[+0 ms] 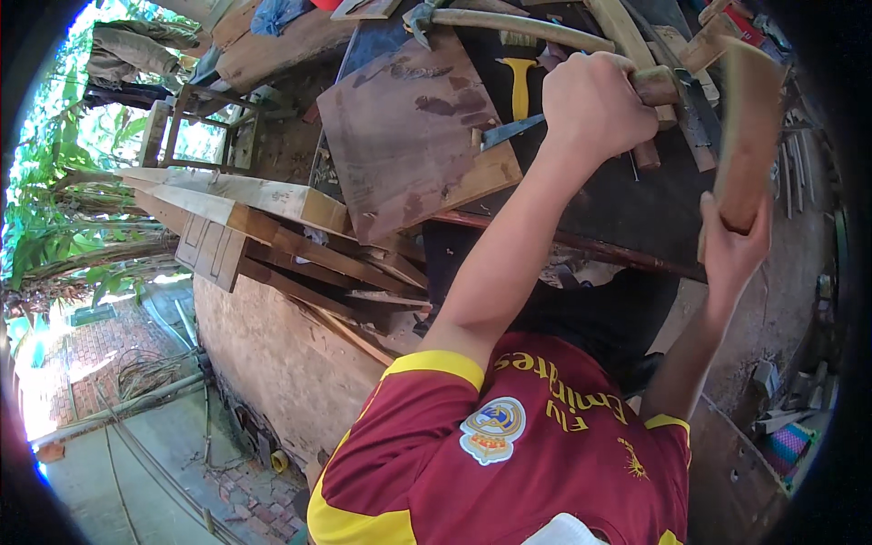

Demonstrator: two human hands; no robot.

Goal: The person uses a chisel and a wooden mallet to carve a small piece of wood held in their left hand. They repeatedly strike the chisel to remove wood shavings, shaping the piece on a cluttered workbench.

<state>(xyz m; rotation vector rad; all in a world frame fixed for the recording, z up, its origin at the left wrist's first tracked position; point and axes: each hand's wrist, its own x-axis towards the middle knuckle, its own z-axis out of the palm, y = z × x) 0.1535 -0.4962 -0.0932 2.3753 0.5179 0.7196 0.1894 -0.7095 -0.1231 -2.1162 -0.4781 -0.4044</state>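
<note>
My left hand (595, 104) is closed around the wooden handle of a chisel (656, 86). Its steel blade points left, its tip at a small wooden stub on the right edge of a stained brown board (409, 127). On the right, my right hand (738, 241) grips the lower end of a thick wooden block (752, 136), slightly blurred and raised beside the chisel's butt end, apart from it. A pale wooden piece (490, 186) lies under the board's lower right edge.
Beyond my left hand lie a claw hammer (422, 23) and a yellow-handled brush (520, 86) on the dark worktop (636, 213). Timber lengths (300, 204) jut out to the left. A wooden stool frame (204, 136) stands farther back, and more tools lie at far right.
</note>
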